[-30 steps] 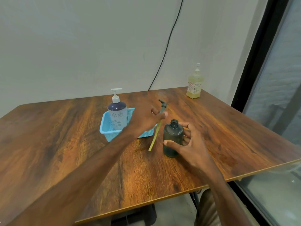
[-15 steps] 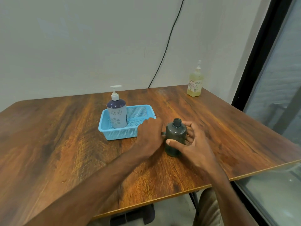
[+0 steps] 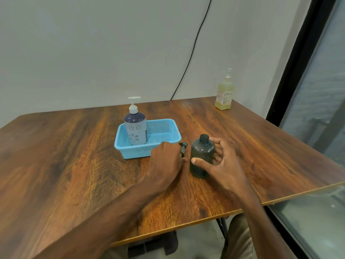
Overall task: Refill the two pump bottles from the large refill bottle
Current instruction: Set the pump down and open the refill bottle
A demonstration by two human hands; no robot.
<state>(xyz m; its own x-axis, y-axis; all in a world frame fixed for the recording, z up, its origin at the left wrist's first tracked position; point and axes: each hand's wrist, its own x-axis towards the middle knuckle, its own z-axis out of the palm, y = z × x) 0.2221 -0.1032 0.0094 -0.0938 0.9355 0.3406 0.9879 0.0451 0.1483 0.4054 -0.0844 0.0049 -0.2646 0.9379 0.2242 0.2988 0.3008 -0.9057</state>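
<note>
Since the frame a second ago, left hand (image 3: pixel 166 161) has come down from mid-air, where it held the pump with its yellow-green tube over the basket, to the table (image 3: pixel 56 156); pump head (image 3: pixel 182 149) now lies flat on the wood beside the basket's near-right corner, its tube hidden under the hand. Left hand rests palm-down over the pump, fingers loosely curled on top; whether they grip it or merely cover it cannot be told. Right hand (image 3: pixel 220 165) is wrapped around the dark smoky bottle (image 3: pixel 201 156), thumb across the front, fingers behind, clamped on the body. Bottle stands upright at table centre, neck uncapped, at 3 o'clock of the left hand and close to it, with the pump head in the gap between. Blue basket (image 3: pixel 164 128) sits at 11 o'clock of the dark bottle, close by but not touching it. Inside the basket, left end, the purple-and-grey pump bottle (image 3: pixel 135 128) stands upright, white pump in place, flower pattern on its front. Right half of the basket holds nothing visible. Large refill bottle (image 3: pixel 224 95), pale yellow liquid, white label, stands upright at the far right corner of the table, at 1 o'clock, well apart from both hands. Black cable (image 3: pixel 190 53) runs down the wall behind the table.
</note>
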